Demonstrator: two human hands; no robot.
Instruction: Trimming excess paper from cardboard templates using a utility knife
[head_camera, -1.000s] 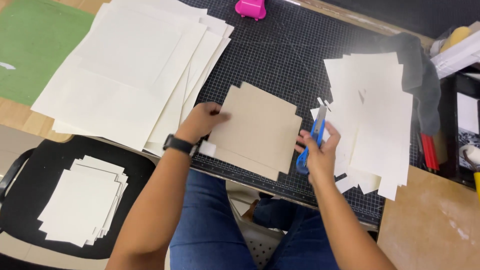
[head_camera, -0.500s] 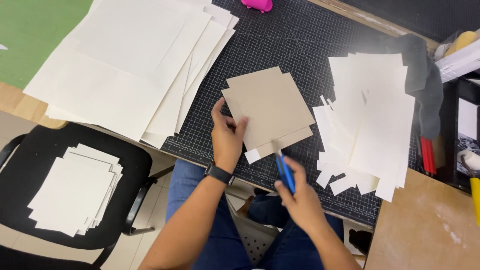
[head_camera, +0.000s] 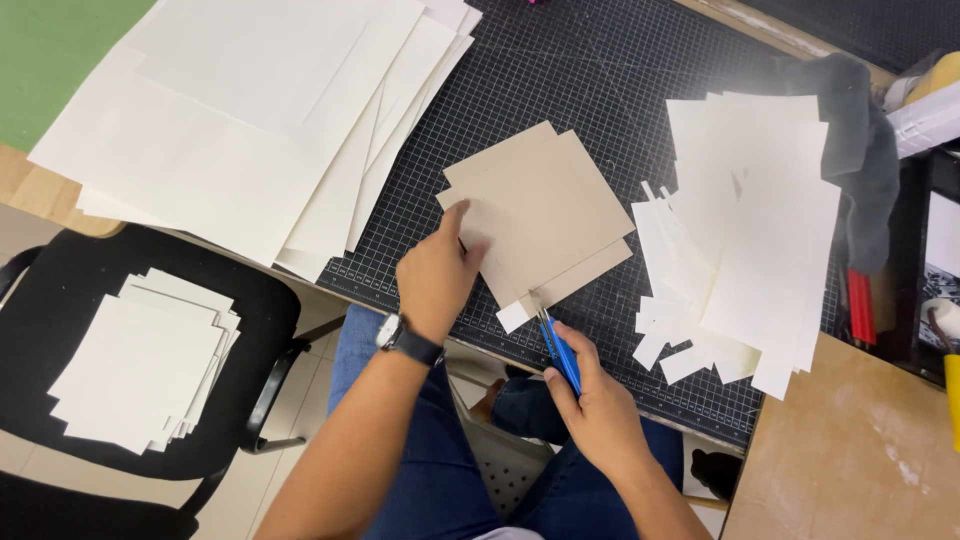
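Nearest the camera, blue-handled scissors (head_camera: 558, 352) are gripped in the right hand (head_camera: 598, 412), blades pointed at the lower corner of a stack of tan cardboard squares (head_camera: 540, 215). Just beyond, that stack is pinned flat on the black gridded cutting mat (head_camera: 600, 90) by the left hand (head_camera: 437, 275), fingers pressing its near edge. Farther off, white paper offcuts (head_camera: 745, 260) are piled to the right and large cream sheets (head_camera: 250, 110) to the left.

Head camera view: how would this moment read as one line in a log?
left hand: pressing tan card sheets on cutting mat | right hand: blue scissors at card's near edge | white offcuts to right
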